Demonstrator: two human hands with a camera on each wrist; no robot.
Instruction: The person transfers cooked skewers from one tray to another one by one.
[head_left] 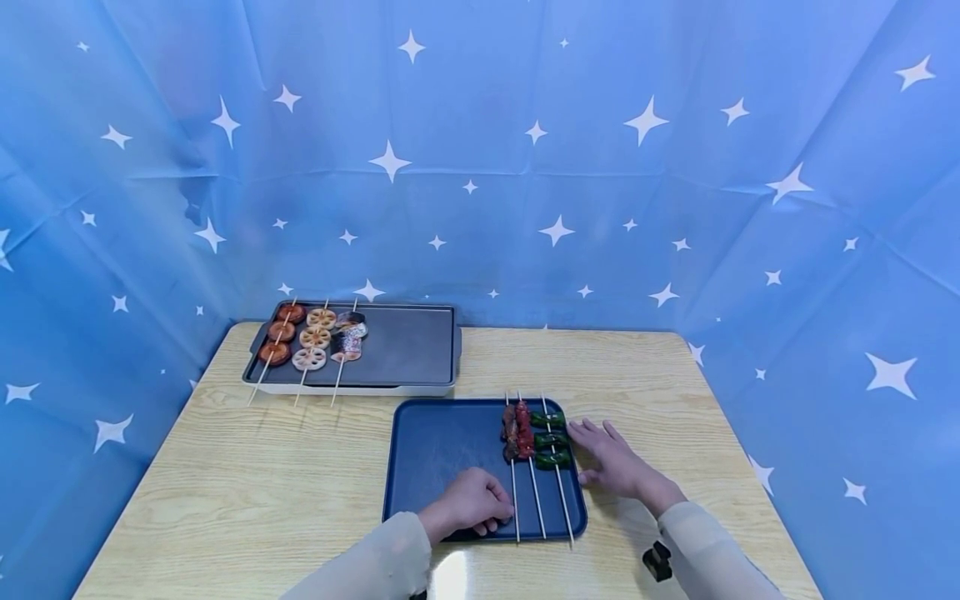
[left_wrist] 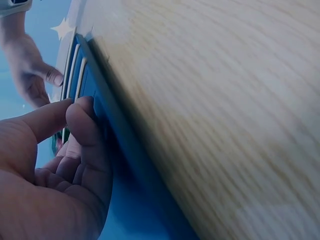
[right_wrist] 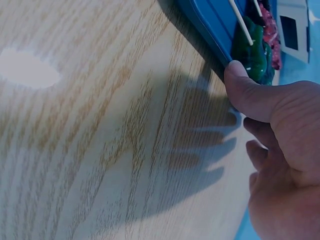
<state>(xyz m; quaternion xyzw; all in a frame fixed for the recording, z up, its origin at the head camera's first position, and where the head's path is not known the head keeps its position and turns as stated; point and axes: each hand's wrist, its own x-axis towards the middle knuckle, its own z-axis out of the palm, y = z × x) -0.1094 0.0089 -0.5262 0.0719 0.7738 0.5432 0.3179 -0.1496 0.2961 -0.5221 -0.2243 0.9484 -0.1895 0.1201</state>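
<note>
A blue tray (head_left: 442, 442) lies on the table with three skewers on its right side: brown meat (head_left: 510, 432), red meat (head_left: 524, 429) and green peppers (head_left: 551, 439). Over the tray's front part, my left hand (head_left: 471, 500) pinches the bare stick of the brown meat skewer between thumb and forefinger; its other fingers curl in, as the left wrist view shows. At the tray's right rim, my right hand (head_left: 618, 462) has its fingers loosely extended. Its thumb (right_wrist: 237, 70) touches the rim beside the peppers in the right wrist view.
A dark grill pan (head_left: 408, 342) with a pale base stands at the back left. On its left half lie skewers of brown round slices (head_left: 282, 331), lotus root (head_left: 315, 337) and fish pieces (head_left: 347, 343), sticks jutting past the front edge. A blue star-printed curtain (head_left: 480, 208) encloses the table.
</note>
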